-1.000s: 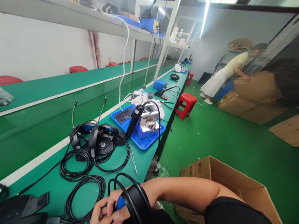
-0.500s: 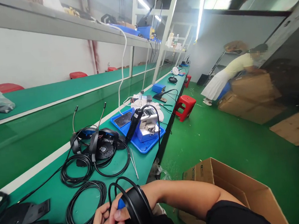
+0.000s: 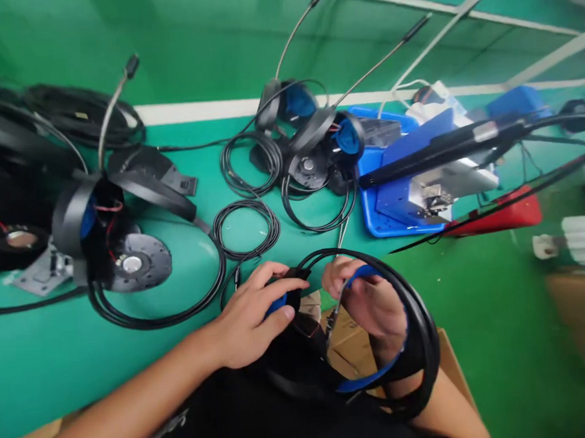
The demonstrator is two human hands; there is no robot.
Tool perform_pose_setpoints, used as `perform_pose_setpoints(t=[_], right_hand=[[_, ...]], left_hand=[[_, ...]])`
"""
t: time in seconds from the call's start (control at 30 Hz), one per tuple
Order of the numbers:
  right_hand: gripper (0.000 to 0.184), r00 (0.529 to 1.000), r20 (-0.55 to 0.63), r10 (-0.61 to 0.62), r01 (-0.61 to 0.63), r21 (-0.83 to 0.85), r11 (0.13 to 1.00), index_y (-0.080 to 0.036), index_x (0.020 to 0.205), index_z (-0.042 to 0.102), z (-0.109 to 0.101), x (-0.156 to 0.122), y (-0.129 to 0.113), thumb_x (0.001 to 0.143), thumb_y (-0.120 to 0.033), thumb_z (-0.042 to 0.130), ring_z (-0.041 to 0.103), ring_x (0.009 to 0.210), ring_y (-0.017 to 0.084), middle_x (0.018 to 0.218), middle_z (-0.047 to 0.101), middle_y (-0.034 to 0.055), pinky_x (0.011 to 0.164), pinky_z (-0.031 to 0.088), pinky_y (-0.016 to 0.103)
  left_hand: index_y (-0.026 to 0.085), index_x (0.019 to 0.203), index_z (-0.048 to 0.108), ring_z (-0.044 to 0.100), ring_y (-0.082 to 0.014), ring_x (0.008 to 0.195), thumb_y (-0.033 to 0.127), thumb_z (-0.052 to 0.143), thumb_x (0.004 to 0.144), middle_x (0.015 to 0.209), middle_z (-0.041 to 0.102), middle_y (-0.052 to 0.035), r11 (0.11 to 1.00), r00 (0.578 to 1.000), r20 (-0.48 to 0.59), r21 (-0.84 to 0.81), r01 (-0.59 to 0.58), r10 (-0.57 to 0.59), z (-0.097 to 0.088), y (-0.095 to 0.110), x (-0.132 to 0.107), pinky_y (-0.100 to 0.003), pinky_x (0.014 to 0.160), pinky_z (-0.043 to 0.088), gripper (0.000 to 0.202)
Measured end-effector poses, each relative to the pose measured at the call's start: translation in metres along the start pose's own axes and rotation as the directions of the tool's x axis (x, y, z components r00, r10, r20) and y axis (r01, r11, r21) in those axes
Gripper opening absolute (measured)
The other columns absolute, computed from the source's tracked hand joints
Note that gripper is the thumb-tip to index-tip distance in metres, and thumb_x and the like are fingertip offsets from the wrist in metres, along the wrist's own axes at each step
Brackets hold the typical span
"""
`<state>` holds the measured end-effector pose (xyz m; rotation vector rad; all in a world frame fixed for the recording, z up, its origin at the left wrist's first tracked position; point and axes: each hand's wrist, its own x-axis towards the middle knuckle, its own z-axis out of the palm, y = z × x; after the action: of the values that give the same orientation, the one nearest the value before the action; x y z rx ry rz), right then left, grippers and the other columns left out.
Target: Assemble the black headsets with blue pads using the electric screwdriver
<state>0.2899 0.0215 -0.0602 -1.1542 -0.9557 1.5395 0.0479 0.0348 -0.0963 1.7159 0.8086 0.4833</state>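
A black headset [image 3: 423, 333] with blue inner lining is held low at the bench's front edge, its band and cable loops circling my right wrist. My left hand [image 3: 259, 308] grips its ear-cup end, thumb and fingers around the black and blue part. My right hand [image 3: 362, 294], inside the loop, has its fingers curled on the blue-lined edge; the exact grip is partly hidden. Opened headsets with microphone booms lie beyond, one with a bare speaker plate [image 3: 145, 262] at left and another headset [image 3: 313, 157] near the middle. A coiled black cable [image 3: 218, 234] rests between them.
A blue tray [image 3: 398, 230] at right holds a metal-and-blue fixture [image 3: 414, 170], with a black electric screwdriver [image 3: 428, 149] across it. Thin tweezers [image 3: 343, 231] lie before it. A red stool [image 3: 512, 210] and cardboard boxes [image 3: 584, 312] are on the floor at right.
The view has swung left and down toward the bench. My left arm has come into full view. The held headset is now spread between both hands, its band around my right wrist.
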Motion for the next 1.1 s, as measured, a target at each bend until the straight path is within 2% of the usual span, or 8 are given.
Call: perform_pose_setpoints(t=[0.1,0.27,0.5,0.67,0.77,0.93,1.03,1.1], right_hand=[[0.012,0.998,-0.062,0.021,-0.008,0.212,0.977,-0.030,0.084,0.074,0.019,0.004,-0.001,0.086,-0.041,0.077,0.040,0.055,0.011,0.062,0.047,-0.0038,0.054,0.032,0.028],[0.013,0.990,-0.122,0.073,-0.032,0.304,0.952,-0.029,0.076,0.066,0.032,0.012,-0.001,0.082,-0.038,0.073,0.027,0.052,0.012,0.059,0.034,-0.0048,0.052,0.023,0.029],[0.029,0.957,-0.288,0.016,-0.015,0.007,1.000,-0.030,0.071,0.054,0.023,0.012,0.011,0.080,-0.056,0.064,0.021,0.045,0.016,0.057,0.017,-0.0056,0.049,0.024,0.033],[0.029,0.981,-0.195,-0.021,-0.004,-0.128,0.992,-0.034,0.087,0.060,0.016,0.011,0.014,0.086,-0.062,0.054,0.025,0.045,0.017,0.062,0.016,-0.0057,0.048,0.025,0.032],[0.028,0.983,-0.158,-0.094,0.063,-0.187,0.980,-0.034,0.091,0.063,0.021,0.011,0.014,0.090,-0.059,0.052,0.032,0.046,0.016,0.062,0.023,-0.0051,0.048,0.031,0.031],[0.016,0.952,-0.182,-0.246,0.157,-0.401,0.903,-0.029,0.104,0.075,0.027,0.002,0.012,0.094,-0.034,0.064,0.068,0.082,0.022,0.091,0.068,0.0054,0.072,0.057,0.043],[0.023,0.943,-0.072,-0.324,0.224,-0.584,0.780,-0.031,0.113,0.077,0.023,-0.005,0.010,0.093,-0.024,0.068,0.071,0.101,0.025,0.113,0.073,0.0072,0.087,0.060,0.047],[0.027,0.932,-0.021,-0.362,0.263,-0.649,0.714,-0.032,0.116,0.077,0.019,-0.008,0.011,0.093,-0.022,0.069,0.072,0.103,0.026,0.117,0.073,0.0077,0.088,0.062,0.048]], left_hand=[[0.029,0.138,0.063,0.058,-0.0265,0.129,0.016,0.046,0.095,0.138,0.054,-0.0091,0.999,0.999,-0.036,0.042,-0.010,0.011,0.006,-0.003,0.002,-0.046,0.109,0.051,0.048],[0.027,0.136,0.063,0.059,-0.0244,0.125,0.009,0.046,0.090,0.135,0.055,-0.0075,1.000,0.997,-0.073,0.028,0.003,-0.001,0.007,0.001,0.005,-0.041,0.106,0.053,0.052],[0.027,0.134,0.065,0.058,-0.0260,0.127,0.010,0.047,0.088,0.135,0.056,-0.0075,1.000,0.996,-0.084,0.007,0.025,-0.024,0.007,0.002,0.006,-0.042,0.107,0.052,0.053],[0.027,0.134,0.066,0.059,-0.0261,0.125,0.010,0.047,0.087,0.133,0.056,-0.0078,1.000,0.996,-0.080,0.002,0.030,-0.029,0.007,0.003,0.007,-0.042,0.106,0.052,0.054],[0.027,0.133,0.067,0.059,-0.0257,0.125,0.010,0.048,0.086,0.132,0.057,-0.0067,0.999,0.996,-0.085,-0.016,0.032,-0.034,0.006,0.003,0.006,-0.041,0.107,0.051,0.054],[0.028,0.133,0.069,0.061,-0.0255,0.126,0.028,0.051,0.098,0.138,0.058,-0.0055,0.985,0.991,-0.097,-0.154,0.078,-0.094,0.001,0.003,0.005,-0.041,0.110,0.050,0.040],[0.025,0.128,0.073,0.062,-0.0269,0.123,0.053,0.056,0.099,0.133,0.060,-0.0074,0.975,0.988,-0.103,-0.199,0.094,-0.116,-0.001,0.007,0.010,-0.041,0.106,0.052,0.043],[0.023,0.109,0.079,0.063,-0.0268,0.119,0.056,0.059,0.097,0.126,0.061,-0.0081,0.980,0.985,-0.108,-0.159,0.118,-0.136,0.000,0.011,0.015,-0.041,0.103,0.054,0.040]])
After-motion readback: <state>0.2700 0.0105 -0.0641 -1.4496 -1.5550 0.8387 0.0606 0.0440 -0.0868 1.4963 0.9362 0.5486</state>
